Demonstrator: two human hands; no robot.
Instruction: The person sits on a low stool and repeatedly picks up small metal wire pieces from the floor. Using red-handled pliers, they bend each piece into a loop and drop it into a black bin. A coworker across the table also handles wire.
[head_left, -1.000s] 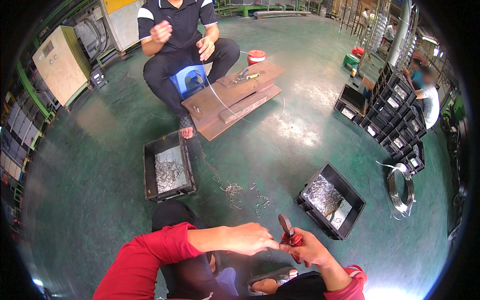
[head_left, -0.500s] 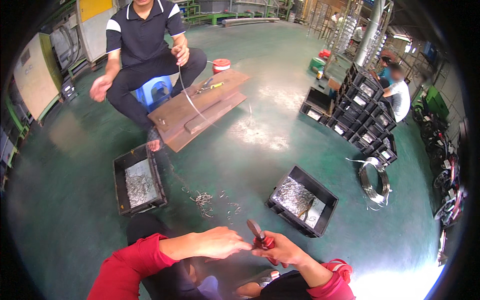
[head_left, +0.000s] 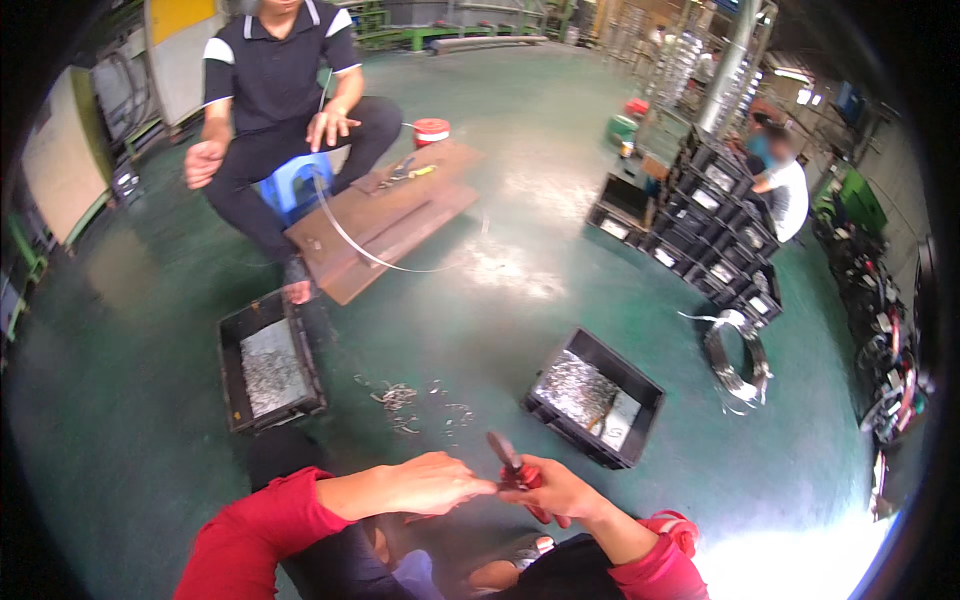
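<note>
My right hand point(head_left: 562, 490) is wrapped round a pair of red-handled pliers point(head_left: 506, 455), whose metal jaws point up and away from me. Close beside them, my left hand point(head_left: 437, 484) is closed, its fingertips reaching to the pliers. Whatever those fingers pinch is too small to make out. Both hands are above my lap, in front of the floor. Beyond them lies a little heap of bent metal wire pieces point(head_left: 399, 397), with more pieces scattered around it.
Black crates hold small metal pieces, one at left point(head_left: 232, 370) and one at right point(head_left: 645, 412). A co-worker point(head_left: 283, 75) sits on a blue stool point(head_left: 290, 185) by brown boards point(head_left: 345, 275) with tools. Stacked crates point(head_left: 690, 225) and a wire coil point(head_left: 712, 360) stand right.
The co-worker's hand has come down toward the knee, and the long wire has dropped lower. My two hands stay together at the pliers. The whole view has shifted slightly.
</note>
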